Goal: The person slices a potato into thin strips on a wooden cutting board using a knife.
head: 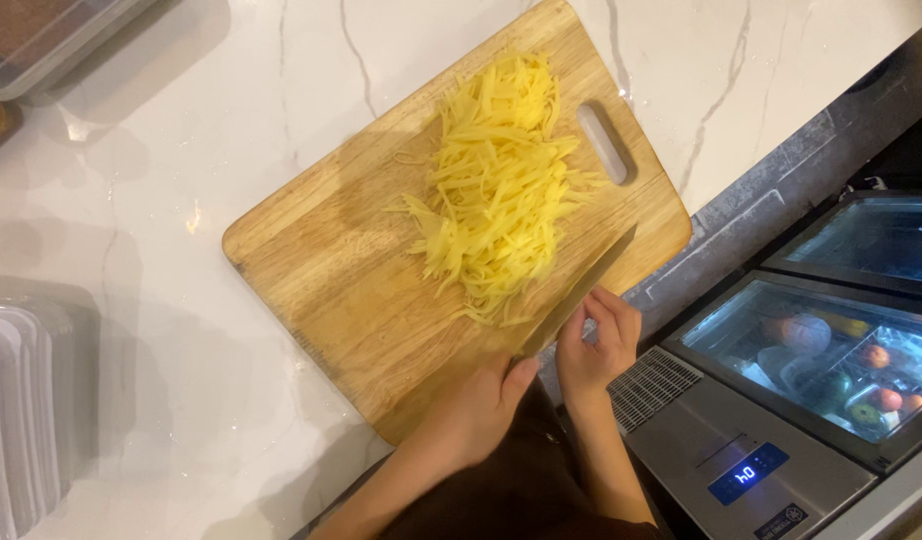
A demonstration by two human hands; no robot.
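I'm seeing a matt, grained wooden cutting board (351,290) lying on a glossy marbled tabletop (181,170). The knife (581,290) blade is showing dull metal.
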